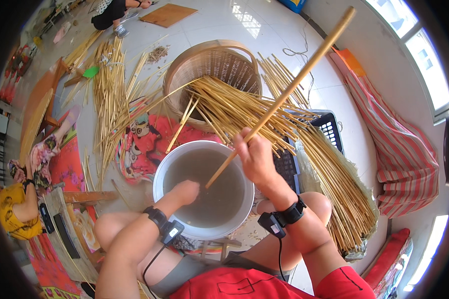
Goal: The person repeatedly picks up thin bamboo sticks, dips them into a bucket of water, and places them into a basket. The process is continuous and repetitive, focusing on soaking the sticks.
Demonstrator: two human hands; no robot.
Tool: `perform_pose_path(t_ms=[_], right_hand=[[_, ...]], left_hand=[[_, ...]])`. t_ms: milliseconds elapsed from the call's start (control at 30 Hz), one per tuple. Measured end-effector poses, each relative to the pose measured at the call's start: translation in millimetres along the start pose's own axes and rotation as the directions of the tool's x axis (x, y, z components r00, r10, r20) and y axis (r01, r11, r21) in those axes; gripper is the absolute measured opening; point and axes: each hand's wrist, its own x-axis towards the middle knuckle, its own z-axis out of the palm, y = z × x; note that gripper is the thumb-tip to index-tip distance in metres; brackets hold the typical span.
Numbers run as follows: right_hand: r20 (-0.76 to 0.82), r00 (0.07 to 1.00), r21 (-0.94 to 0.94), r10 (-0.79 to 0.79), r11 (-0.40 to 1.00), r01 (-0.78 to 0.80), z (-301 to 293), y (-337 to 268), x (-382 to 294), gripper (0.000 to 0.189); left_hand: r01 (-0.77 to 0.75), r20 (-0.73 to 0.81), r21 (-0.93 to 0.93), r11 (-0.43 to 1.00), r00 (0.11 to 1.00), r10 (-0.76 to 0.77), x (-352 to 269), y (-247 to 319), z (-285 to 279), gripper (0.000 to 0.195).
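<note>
A white metal basin (pixel 158 211) of murky water stands between my knees. My right hand (pixel 255 155) is closed around a long bamboo stick (pixel 292 89), which slants from the upper right down to the water, its lower end over the basin. My left hand (pixel 187 191) is at the basin's left part, partly in the water; its fingertips are hidden, so I cannot tell whether it holds anything. Just beyond the basin, a woven wicker basket (pixel 176 69) lies tipped, with a heap of thin bamboo sticks (pixel 228 97) spilling out to the right.
A large bundle of sticks (pixel 333 190) in plastic leans over a black plastic crate (pixel 331 127) at right. More sticks (pixel 110 93) lie at left, beside a red patterned cloth (pixel 140 149). A wooden bench (pixel 71 239) and a person in yellow (pixel 20 213) are at left; another person (pixel 110 15) crouches farther off.
</note>
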Motion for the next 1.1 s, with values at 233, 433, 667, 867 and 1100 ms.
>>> perform_pose_path(t_ms=[233, 433, 667, 867, 1100], right_hand=[[0.166, 0.954, -0.264, 0.250, 0.943, -0.201, 5.4, 19.5, -0.4, 0.031], [0.110, 0.926, -0.178, 0.361, 0.924, -0.339, -10.0, 12.1, 12.5, 0.036], [-0.178, 0.901, 0.091, 0.395, 0.918, -0.385, -43.2, 36.1, 35.8, 0.039], [-0.140, 0.865, 0.207, 0.482, 0.868, -0.451, -47.8, 28.7, 38.1, 0.039], [-0.160, 0.854, 0.289, 0.495, 0.851, -0.439, -47.3, 25.8, 36.8, 0.036]], left_hand=[[0.221, 0.265, 0.345, 0.912, 0.909, -0.320, -5.1, -8.5, 14.4, 0.045], [-0.054, 0.103, -0.696, 0.716, 0.979, 0.173, 0.4, 32.5, -32.2, 0.047], [0.011, 0.135, -0.921, 0.390, 0.947, 0.292, -39.4, 63.2, -77.1, 0.048], [-0.039, 0.065, -0.939, 0.341, 0.955, 0.290, -61.7, 74.9, -91.9, 0.049], [-0.141, -0.067, -0.903, 0.406, 0.979, 0.192, -69.4, 85.2, -87.0, 0.025]])
